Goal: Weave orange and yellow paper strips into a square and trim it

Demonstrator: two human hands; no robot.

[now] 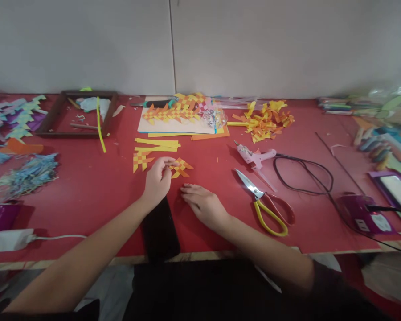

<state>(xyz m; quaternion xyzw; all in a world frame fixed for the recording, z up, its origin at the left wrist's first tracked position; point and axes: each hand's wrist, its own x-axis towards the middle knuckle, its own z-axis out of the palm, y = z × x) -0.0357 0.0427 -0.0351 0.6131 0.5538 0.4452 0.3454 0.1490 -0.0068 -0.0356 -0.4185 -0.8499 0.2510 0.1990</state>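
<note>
My left hand (158,178) reaches over the left edge of a small woven paper fish (182,167) in orange and yellow check. Its fingers are stretched out and its fingertips cover part of the fish; whether they press on it is hard to see. A second woven paper fish (141,160) lies just left of that hand. Behind it are several yellow paper strips (157,145). My right hand (205,205) rests low over the red table, fingers extended, apart from the near fish and holding nothing. A black phone (161,229) lies below my left wrist.
Right of my hands lie scissors (260,200) and a pink glue gun (254,156) with a black cord. At the back are a white sheet (173,126) bearing woven chains, a heap of paper scraps (269,120) and a brown tray (43,125). A purple power socket (364,214) sits far right.
</note>
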